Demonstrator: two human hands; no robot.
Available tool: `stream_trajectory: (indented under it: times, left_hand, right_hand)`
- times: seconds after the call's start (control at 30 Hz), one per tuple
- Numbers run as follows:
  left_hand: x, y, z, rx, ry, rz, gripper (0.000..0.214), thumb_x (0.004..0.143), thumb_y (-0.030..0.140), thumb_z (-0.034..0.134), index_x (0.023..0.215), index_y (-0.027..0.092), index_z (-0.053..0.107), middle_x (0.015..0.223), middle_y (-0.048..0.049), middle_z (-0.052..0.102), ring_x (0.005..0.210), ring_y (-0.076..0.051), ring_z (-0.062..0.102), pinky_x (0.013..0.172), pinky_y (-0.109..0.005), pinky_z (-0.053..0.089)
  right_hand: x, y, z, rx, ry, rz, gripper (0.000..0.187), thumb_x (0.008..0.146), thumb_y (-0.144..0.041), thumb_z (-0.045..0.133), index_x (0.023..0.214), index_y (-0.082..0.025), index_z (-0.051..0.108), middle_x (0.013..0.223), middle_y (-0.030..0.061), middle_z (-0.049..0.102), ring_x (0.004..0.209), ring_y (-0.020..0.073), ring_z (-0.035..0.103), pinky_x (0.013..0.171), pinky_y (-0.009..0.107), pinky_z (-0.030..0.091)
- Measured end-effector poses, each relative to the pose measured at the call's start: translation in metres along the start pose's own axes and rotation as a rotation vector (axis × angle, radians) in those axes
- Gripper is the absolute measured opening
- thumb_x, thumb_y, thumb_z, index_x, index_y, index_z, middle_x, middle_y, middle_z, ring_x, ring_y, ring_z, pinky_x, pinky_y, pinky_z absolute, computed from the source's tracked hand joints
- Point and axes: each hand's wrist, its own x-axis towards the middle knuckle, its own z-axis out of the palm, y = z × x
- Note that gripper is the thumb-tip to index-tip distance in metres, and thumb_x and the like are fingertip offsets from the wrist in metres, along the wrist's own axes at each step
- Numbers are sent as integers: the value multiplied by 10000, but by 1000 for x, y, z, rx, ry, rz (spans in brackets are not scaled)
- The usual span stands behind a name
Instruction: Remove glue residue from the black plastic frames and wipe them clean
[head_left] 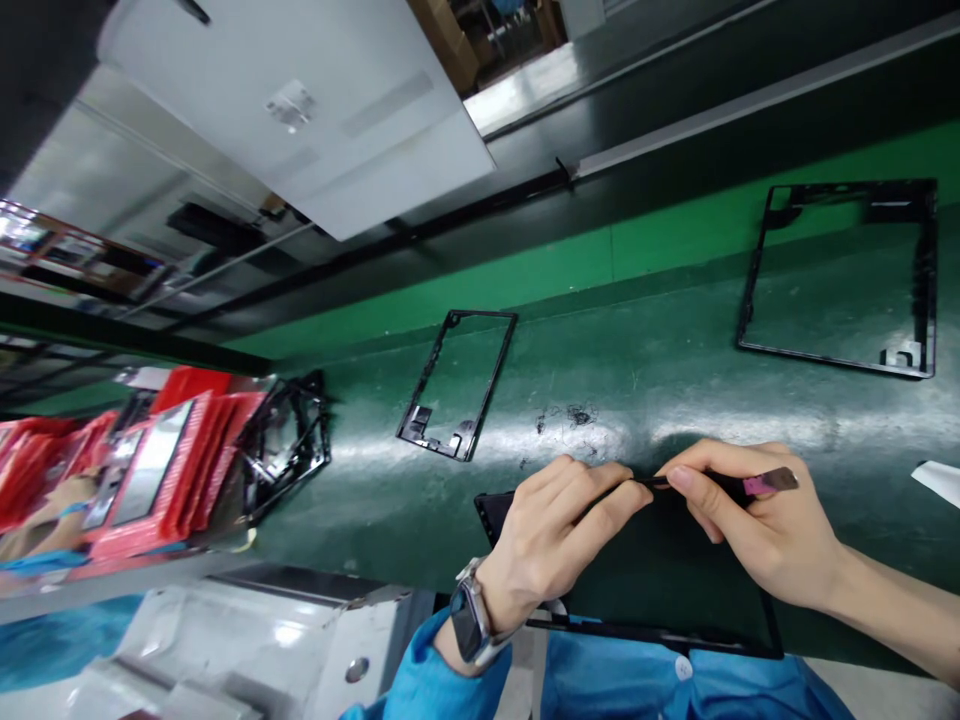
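A black rectangular frame [652, 636] lies at the table's near edge, in front of my body. My left hand [555, 545], with a watch on its wrist, reaches over the left part of this frame. Its fingers are bent and closed at the frame's far edge, and the thumb is hidden. In my right hand [757, 530] is a slim tweezer-like tool [784, 479] with a pink band and a flat metal end. Its dark tip meets the far edge close to my left fingertips. The exact contact there is too small to make out.
Other black frames lie on the green table [637, 340]: a small frame [491, 385] in the middle and a larger frame [836, 364] at right. Stacked frames [289, 440] and red bubble-wrap pouches [217, 470] fill the left. Another person's hand [71, 495] is there.
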Motion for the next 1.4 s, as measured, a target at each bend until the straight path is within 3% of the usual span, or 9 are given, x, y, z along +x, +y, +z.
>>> stream_trajectory:
  times: [0.17, 0.37, 0.6, 1.07, 1.23, 1.4]
  left_hand:
    - [-1, 2, -7, 43, -5, 48, 219, 1090, 94, 539, 1213, 92, 720, 1175, -133, 802, 851, -175, 682, 716, -321, 507]
    - [4, 8, -18, 157, -98, 54, 239, 1099, 94, 511, 1231, 112, 709, 1220, -140, 809, 963, -200, 742, 744, -328, 540]
    - [3, 7, -14, 158, -80, 38, 259, 1101, 94, 505, 1252, 125, 714, 1189, -126, 811, 874, -186, 728, 701, -337, 490]
    - [0, 8, -4, 63, 56, -12, 231, 931, 46, 798, 1154, 63, 737, 1156, -134, 819, 876, -171, 717, 730, -323, 524]
    - [3, 9, 3, 4, 186, -75, 274, 867, 8, 851, 1099, 96, 734, 1061, -86, 829, 902, -170, 754, 763, -322, 556]
    - [7, 9, 4, -28, 93, -119, 229, 929, 41, 802, 1117, 128, 704, 1054, -68, 811, 912, -167, 738, 788, -335, 548]
  right_hand:
    - [-1, -1, -1, 12, -18, 5, 270, 1111, -322, 593, 905, -220, 732, 539, -77, 555, 471, 62, 523, 495, 216, 386]
    - [-1, -2, 0, 22, -24, -7, 278, 1109, -311, 591, 883, -217, 722, 554, -75, 554, 479, 62, 516, 500, 223, 386]
    - [-2, -1, 0, 30, -15, 14, 278, 1115, -320, 581, 909, -216, 735, 545, -69, 562, 477, 72, 527, 498, 222, 393]
    - [0, -3, 0, 4, -7, -6, 276, 1106, -302, 587, 891, -212, 733, 539, -67, 566, 464, 73, 526, 487, 219, 388]
    - [2, -5, 0, -37, 4, -1, 295, 1096, -308, 590, 856, -206, 728, 544, -61, 547, 473, 79, 509, 490, 235, 380]
    - [2, -5, -1, -60, 15, 5, 306, 1092, -323, 595, 845, -206, 735, 550, -47, 555, 480, 95, 501, 493, 256, 373]
